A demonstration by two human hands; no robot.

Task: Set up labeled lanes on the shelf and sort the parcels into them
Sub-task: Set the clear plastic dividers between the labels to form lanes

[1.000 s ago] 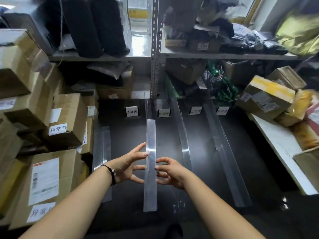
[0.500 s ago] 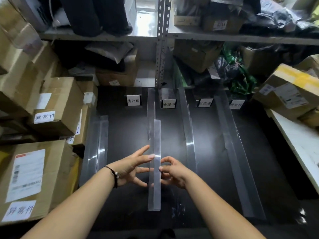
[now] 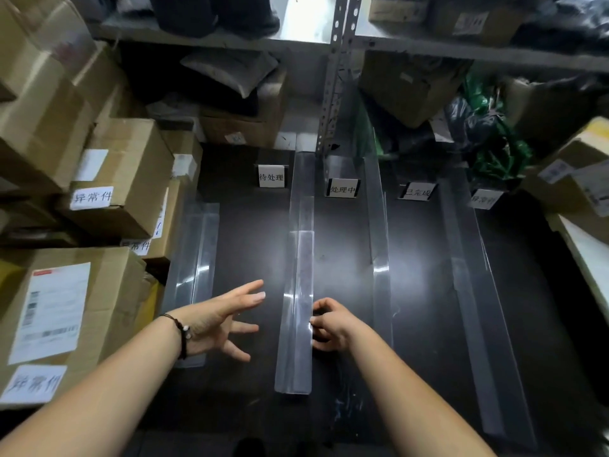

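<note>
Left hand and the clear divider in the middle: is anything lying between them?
No. In the head view only bare dark shelf surface separates the left hand from the divider; the right hand pinches its other edge.

four clear plastic divider strips [image 3: 296, 308] side by side on the dark shelf board [image 3: 346, 275] – running front to back, white paper label cards [image 3: 271, 176] standing at the lanes' back ends, brown cardboard boxes [image 3: 122, 179] stacked off to the left
</note>
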